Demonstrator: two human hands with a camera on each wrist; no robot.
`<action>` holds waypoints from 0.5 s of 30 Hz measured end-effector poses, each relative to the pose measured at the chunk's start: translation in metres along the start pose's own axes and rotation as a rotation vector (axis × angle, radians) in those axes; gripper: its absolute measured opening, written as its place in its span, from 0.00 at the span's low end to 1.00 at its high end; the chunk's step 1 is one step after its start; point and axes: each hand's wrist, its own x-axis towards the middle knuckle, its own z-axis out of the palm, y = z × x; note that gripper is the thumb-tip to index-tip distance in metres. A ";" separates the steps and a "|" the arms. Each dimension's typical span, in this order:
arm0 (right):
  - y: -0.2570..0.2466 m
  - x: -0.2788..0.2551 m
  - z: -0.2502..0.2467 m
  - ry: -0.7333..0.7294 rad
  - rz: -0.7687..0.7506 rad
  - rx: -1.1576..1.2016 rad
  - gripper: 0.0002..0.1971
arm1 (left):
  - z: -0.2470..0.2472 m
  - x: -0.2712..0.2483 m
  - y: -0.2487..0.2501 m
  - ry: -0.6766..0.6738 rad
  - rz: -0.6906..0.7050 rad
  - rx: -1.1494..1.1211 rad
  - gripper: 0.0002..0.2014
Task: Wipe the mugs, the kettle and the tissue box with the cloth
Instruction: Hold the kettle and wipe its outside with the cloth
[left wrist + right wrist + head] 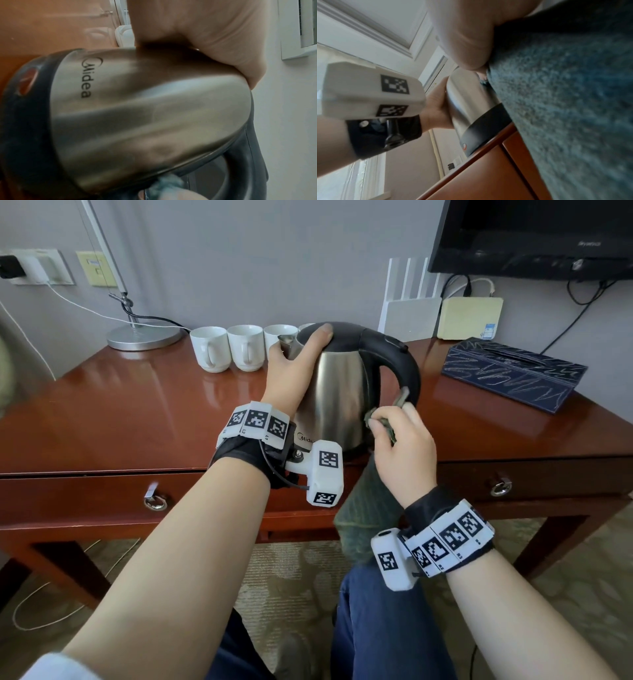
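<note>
A steel kettle [337, 392] with a black lid and handle stands at the desk's front middle. My left hand [296, 361] grips its top by the spout, thumb on the lid; the left wrist view shows the kettle body [145, 115] close up. My right hand [397, 436] holds a bunched dark green cloth [368, 508] against the kettle's lower right side near the handle, the rest hanging below the desk edge. The cloth [565, 101] fills the right wrist view. Several white mugs [227, 348] stand in a row behind the kettle. A dark blue tissue box [513, 373] lies to the right.
A lamp base [144, 337] stands at the back left of the wooden desk [120, 419]. A white router [409, 316] and a cream box [469, 318] sit against the wall under a TV [534, 237]. Drawer pulls [156, 501] face me.
</note>
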 end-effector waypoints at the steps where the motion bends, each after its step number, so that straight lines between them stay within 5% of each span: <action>1: -0.003 0.000 -0.005 0.028 -0.009 0.034 0.03 | 0.001 0.000 0.000 0.011 -0.006 -0.002 0.42; 8: 0.003 0.013 -0.036 0.207 0.116 0.232 0.04 | 0.005 -0.004 -0.009 0.055 0.009 -0.016 0.33; 10: 0.007 0.016 -0.041 0.235 0.263 0.336 0.03 | 0.004 -0.009 -0.013 0.075 0.033 -0.049 0.47; 12: 0.010 0.021 -0.044 0.209 0.377 0.366 0.04 | 0.003 -0.014 -0.018 0.116 0.070 -0.044 0.52; 15: 0.007 0.026 -0.044 0.088 0.405 0.368 0.10 | 0.000 -0.022 -0.022 0.175 0.149 -0.027 0.46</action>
